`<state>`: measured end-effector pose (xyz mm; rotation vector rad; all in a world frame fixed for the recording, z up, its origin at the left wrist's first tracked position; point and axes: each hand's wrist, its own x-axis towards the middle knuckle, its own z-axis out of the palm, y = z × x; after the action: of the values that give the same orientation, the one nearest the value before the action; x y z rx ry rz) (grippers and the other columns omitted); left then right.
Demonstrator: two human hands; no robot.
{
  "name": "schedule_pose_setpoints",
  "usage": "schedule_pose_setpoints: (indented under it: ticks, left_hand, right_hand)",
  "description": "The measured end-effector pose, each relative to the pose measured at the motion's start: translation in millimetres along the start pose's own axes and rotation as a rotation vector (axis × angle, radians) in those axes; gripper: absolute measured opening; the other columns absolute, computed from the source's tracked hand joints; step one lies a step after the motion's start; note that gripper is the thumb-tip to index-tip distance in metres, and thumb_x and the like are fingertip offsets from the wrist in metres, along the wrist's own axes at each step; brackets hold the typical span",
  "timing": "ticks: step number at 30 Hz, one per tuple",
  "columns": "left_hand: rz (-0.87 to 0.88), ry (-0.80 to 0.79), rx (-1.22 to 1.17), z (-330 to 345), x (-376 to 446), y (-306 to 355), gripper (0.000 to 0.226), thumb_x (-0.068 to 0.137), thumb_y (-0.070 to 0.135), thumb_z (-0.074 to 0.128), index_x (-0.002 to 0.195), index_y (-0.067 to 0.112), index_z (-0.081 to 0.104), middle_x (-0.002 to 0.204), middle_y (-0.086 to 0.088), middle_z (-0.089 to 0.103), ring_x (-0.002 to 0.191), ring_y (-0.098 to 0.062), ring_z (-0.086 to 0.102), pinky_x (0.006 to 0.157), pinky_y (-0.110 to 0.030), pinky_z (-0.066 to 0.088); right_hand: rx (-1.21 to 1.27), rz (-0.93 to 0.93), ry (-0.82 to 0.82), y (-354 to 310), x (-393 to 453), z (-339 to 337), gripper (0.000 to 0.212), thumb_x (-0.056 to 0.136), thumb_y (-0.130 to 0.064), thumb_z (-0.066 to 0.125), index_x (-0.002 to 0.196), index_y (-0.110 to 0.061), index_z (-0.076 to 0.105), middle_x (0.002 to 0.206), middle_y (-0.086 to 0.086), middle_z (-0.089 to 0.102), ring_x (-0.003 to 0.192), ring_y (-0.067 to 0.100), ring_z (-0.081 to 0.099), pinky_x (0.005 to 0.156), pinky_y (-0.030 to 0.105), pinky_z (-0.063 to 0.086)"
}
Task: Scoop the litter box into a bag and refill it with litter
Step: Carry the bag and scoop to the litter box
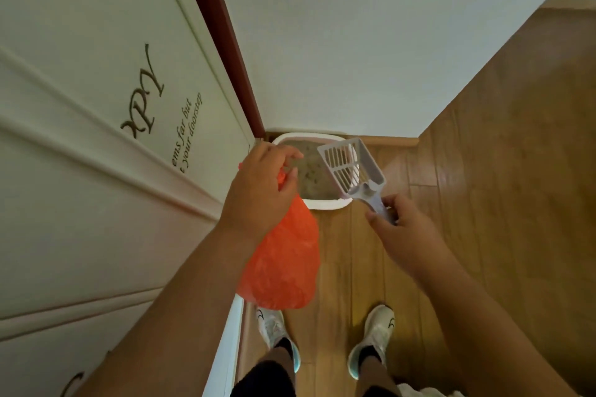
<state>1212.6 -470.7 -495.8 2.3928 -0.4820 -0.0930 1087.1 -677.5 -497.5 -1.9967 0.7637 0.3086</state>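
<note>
The litter box (325,203) is sitting on the wood floor (483,203) against the wall, holding grey litter (311,172) — partly hidden. The left hand (261,184) is gripping an orange bag (283,264), contents unseen; the right hand (395,226) is pinching the slotted scoop (350,166) — empty — above the box.

The left hand (258,184) hides the litter box's (325,203) near-left corner.
</note>
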Motion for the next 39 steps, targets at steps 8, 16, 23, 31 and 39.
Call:
schedule_pose_setpoints:
  ticks: [8, 16, 23, 31, 39]
  left_hand:
    - [-0.062, 0.008, -0.042, 95, 14, -47, 0.022, 0.100, 0.023, 0.058, 0.119, 0.031, 0.064, 0.113, 0.017, 0.046, 0.101, 0.003, 0.054, 0.085, -0.014, 0.047]
    - [-0.093, -0.030, -0.049, 195, 17, -112, 0.023, 0.102, 0.020, 0.056, 0.122, 0.031, 0.063, 0.117, 0.017, 0.046, 0.108, 0.016, 0.043, 0.081, 0.001, 0.037]
    - [-0.093, -0.097, -0.101, 268, 21, -164, 0.024, 0.101, 0.019, 0.057, 0.121, 0.033, 0.062, 0.119, 0.017, 0.048, 0.110, -0.001, 0.053, 0.089, -0.009, 0.042]
    - [-0.080, -0.091, -0.132, 340, 36, -219, 0.025, 0.101, 0.021, 0.058, 0.120, 0.037, 0.060, 0.117, 0.022, 0.046, 0.109, 0.010, 0.052, 0.084, 0.000, 0.041]
    - [-0.011, -0.064, -0.183, 402, 40, -267, 0.023, 0.102, 0.018, 0.058, 0.121, 0.030, 0.062, 0.116, 0.019, 0.047, 0.106, 0.005, 0.053, 0.086, -0.003, 0.041]
  right_hand:
    - [-0.026, -0.003, -0.065, 50, 87, 26, 0.035, 0.101, -0.036, 0.060, 0.134, -0.027, 0.054, 0.097, -0.015, 0.063, 0.082, 0.009, 0.067, 0.076, 0.039, 0.062]
    - [0.032, 0.041, -0.032, 126, 160, 66, 0.020, 0.100, -0.039, 0.061, 0.118, -0.032, 0.055, 0.092, -0.009, 0.067, 0.078, 0.016, 0.069, 0.067, 0.038, 0.060]
    - [0.057, 0.064, -0.052, 190, 213, 110, 0.025, 0.099, -0.040, 0.060, 0.122, -0.029, 0.058, 0.097, -0.009, 0.067, 0.081, 0.014, 0.068, 0.063, 0.036, 0.059]
    - [0.037, 0.056, -0.002, 253, 269, 152, 0.027, 0.101, -0.037, 0.060, 0.126, -0.029, 0.056, 0.100, -0.011, 0.066, 0.083, 0.007, 0.066, 0.060, 0.025, 0.053]
    - [-0.047, -0.034, 0.037, 293, 331, 198, 0.040, 0.101, -0.038, 0.058, 0.138, -0.025, 0.052, 0.101, -0.010, 0.062, 0.079, 0.008, 0.065, 0.058, 0.023, 0.049]
